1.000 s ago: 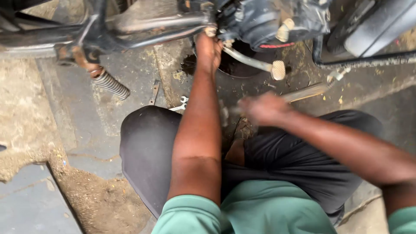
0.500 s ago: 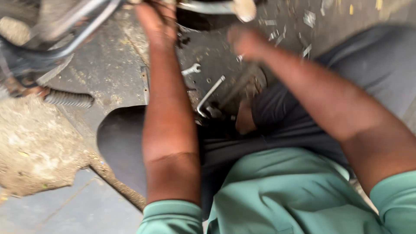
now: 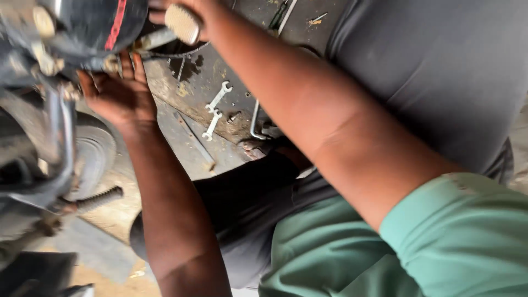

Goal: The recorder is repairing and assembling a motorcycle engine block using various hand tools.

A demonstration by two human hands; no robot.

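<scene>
Reaching up and forward with both arms, green sleeves at the shoulders.

Spreading the left hand (image 3: 118,93) open, palm out, fingers pointing up; crossing the right forearm diagonally above it, the right hand (image 3: 192,8) mostly cut off by the frame's top edge.

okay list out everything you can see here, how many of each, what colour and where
Motorcycle engine: one, black with a red stripe, top left.
Foot peg: one, pale ribbed rubber, top centre.
Spring: one, dark coiled, lower left on the frame.
Open-ended spanners: two, silver, on the stained ground at centre.
Bent metal rod: one, silver, right of the spanners.
Trousers: grey, right side and bottom centre.
Shirt: green, bottom right.
Foot: one, bare, centre below the rod.
Left hand: fingers up against the engine's underside.
Right hand: at the top edge by the foot peg; grip not visible.
</scene>
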